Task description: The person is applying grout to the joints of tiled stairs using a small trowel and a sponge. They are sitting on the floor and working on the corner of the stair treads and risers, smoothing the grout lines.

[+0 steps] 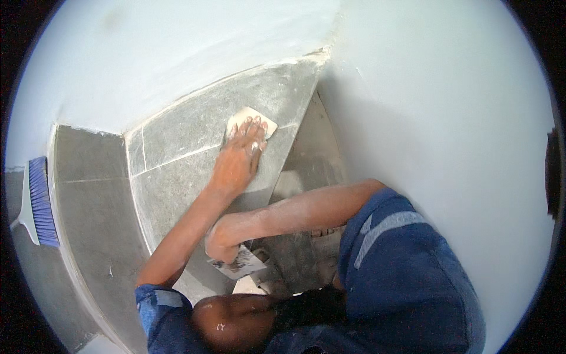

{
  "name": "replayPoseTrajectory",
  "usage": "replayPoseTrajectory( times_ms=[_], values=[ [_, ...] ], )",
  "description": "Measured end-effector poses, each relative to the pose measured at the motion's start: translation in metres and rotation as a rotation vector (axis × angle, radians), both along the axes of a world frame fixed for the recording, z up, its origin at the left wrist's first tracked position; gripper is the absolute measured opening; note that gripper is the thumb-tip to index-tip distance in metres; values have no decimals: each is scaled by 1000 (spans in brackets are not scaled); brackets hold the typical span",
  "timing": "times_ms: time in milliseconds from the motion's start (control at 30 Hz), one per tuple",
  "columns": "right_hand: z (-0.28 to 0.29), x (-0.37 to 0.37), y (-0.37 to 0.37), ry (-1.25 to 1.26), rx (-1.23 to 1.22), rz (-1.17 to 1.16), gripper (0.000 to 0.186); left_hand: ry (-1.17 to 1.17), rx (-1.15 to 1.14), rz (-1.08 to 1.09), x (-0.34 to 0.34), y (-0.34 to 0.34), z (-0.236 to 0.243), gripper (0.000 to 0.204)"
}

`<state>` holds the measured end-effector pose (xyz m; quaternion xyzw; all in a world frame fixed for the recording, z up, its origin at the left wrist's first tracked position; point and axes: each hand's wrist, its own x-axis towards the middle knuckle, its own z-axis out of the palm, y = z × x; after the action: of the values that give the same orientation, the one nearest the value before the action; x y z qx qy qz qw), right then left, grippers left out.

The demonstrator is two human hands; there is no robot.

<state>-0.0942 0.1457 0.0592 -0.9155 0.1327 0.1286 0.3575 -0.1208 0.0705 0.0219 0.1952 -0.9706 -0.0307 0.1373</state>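
My left hand (240,156) lies over a cream-coloured, square flat pad (257,114), its fingers pressing it against the grey wall tiles (177,135). The pad's upper edge shows past my fingertips; whether it is a sponge or a stiff spreader, I cannot tell. White residue marks the fingers. Lower down, my right hand (221,243) is closed, its forearm crossing from the right. Under it sticks out a whitish flat plate (243,265) with dark smears; the grip itself is mostly hidden. Pale joint lines (177,158) run between the tiles.
A blue-bristled broom head (41,203) stands at the far left against grey tiles. A plain white wall (448,118) rises close on my right. My bent knee (230,318) is below my arms, and a grey, stained floor (295,253) lies beyond.
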Motion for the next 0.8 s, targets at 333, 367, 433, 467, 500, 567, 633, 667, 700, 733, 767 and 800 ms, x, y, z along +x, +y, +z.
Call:
replayPoseTrajectory(
  times_ms=[333, 367, 433, 467, 500, 567, 633, 667, 700, 733, 767, 800],
  values=[
    [-12, 10, 11, 99, 73, -4, 46, -130, 163, 14, -14, -1, 0, 40],
    [-18, 11, 8, 102, 107, 11, 48, -71, 180, 128, -15, -23, 1, 40],
    [-24, 19, 7, 84, 187, 48, 52, 28, 223, 361, -8, -62, 1, 40],
    [-17, 16, 8, 64, 178, 44, 53, 14, 249, 336, -3, -57, -2, 40],
    [-4, 5, 7, 49, 169, 37, 54, 7, 275, 307, 1, -48, -5, 41],
    [5, -9, 3, 55, 167, 24, 55, -55, 59, 59, 2, -14, 3, 45],
    [8, -8, 4, 70, 185, 42, 54, 2, 359, 381, 21, -41, 25, 45],
    [9, -3, 6, 80, 199, 49, 53, 26, 505, 553, 35, -55, 31, 46],
    [7, 0, 6, 95, 207, 54, 53, 21, 562, 629, 44, -65, 32, 45],
    [6, 4, 6, 109, 216, 59, 52, 17, 618, 705, 52, -74, 32, 44],
    [7, 6, 5, 102, 202, 59, 51, 10, 675, 778, 58, -79, 28, 43],
    [6, 2, 4, 104, 192, 51, 50, -66, 377, 509, 52, -51, 16, 39]
  ],
)
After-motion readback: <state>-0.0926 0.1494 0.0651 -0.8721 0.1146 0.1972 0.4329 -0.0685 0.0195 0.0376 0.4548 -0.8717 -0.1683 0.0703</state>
